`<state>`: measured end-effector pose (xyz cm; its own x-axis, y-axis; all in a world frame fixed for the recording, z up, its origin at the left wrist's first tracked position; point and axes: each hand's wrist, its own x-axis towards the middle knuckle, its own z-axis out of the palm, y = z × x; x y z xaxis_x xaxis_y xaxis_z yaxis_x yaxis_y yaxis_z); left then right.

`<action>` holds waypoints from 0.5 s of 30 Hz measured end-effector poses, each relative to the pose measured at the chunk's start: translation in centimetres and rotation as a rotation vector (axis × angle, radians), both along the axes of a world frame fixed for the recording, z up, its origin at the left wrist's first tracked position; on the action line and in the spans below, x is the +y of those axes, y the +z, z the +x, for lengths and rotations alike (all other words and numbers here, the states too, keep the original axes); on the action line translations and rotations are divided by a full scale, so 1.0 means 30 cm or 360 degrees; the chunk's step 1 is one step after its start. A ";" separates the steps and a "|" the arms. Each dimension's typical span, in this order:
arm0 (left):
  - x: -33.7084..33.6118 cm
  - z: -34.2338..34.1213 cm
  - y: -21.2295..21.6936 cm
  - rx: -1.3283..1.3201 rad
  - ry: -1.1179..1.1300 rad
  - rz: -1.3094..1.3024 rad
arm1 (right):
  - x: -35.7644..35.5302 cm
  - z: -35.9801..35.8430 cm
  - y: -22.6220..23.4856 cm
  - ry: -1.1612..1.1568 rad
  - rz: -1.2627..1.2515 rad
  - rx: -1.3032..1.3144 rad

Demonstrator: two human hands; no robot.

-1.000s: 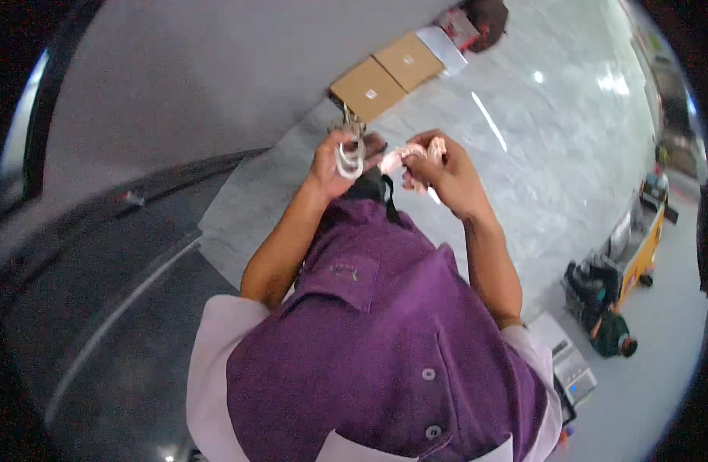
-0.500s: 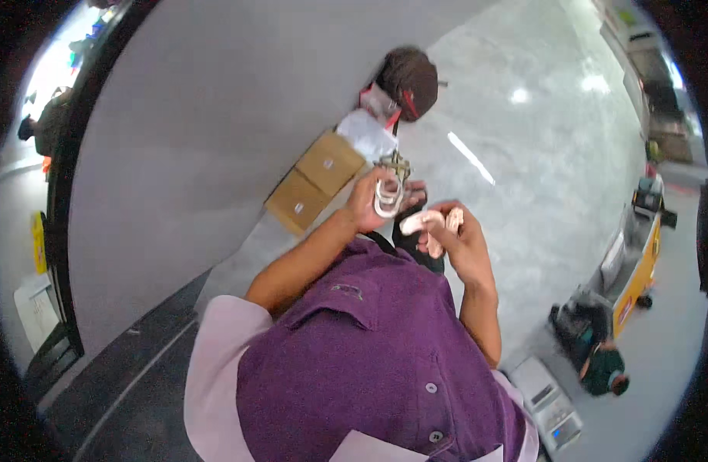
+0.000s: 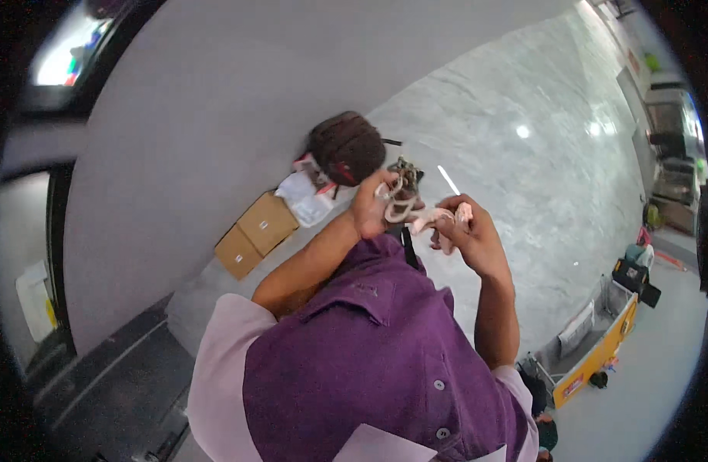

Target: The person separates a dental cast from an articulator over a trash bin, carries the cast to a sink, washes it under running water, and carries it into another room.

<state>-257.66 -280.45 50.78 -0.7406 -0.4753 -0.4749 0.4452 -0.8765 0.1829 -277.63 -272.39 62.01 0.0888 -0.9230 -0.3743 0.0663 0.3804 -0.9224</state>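
My left hand point(image 3: 371, 206) is closed around a pale, looped piece point(image 3: 402, 209). A dark, brassy, openwork piece point(image 3: 406, 177) stands up at the far side of that hand; whether it joins the loops I cannot tell. Close by on the right, my right hand point(image 3: 475, 237) grips a pinkish-white, curved, lumpy piece point(image 3: 426, 220) between thumb and fingers. Its left end reaches up to the pale loops, and touching or merely overlapping cannot be told apart. Blur hides the exact kind of both held things. Both hands are raised in front of my purple shirt point(image 3: 346, 354).
Beyond my left forearm, brown cardboard boxes point(image 3: 255, 232), a white bag point(image 3: 301, 196) and a dark backpack point(image 3: 348, 148) lie along the grey wall point(image 3: 215, 100). A yellow-sided cart point(image 3: 596, 350) stands at the right on the shiny floor point(image 3: 477, 100). Part of a person shows near it.
My hands have come closer together, and the pinkish piece now meets the loops in view. The whole view has swung, so the backpack and boxes appear further left and lower.
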 end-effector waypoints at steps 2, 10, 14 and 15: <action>-0.180 -0.206 -0.072 -0.0157 -0.0018 -0.0031 | -0.152 -0.172 -0.026 -0.0078 0.0029 0.0006; -0.638 -1.031 0.080 -0.0186 -0.0424 -0.0347 | -0.402 -0.923 -0.009 -0.0468 0.0061 -0.0066; -0.864 -1.528 0.112 -0.0191 -0.0585 -0.0476 | -0.558 -1.381 -0.076 -0.0767 0.0047 -0.0195; -0.922 -1.649 0.085 -0.0122 -0.0621 -0.0483 | -0.609 -1.495 -0.098 -0.0811 0.0031 -0.0246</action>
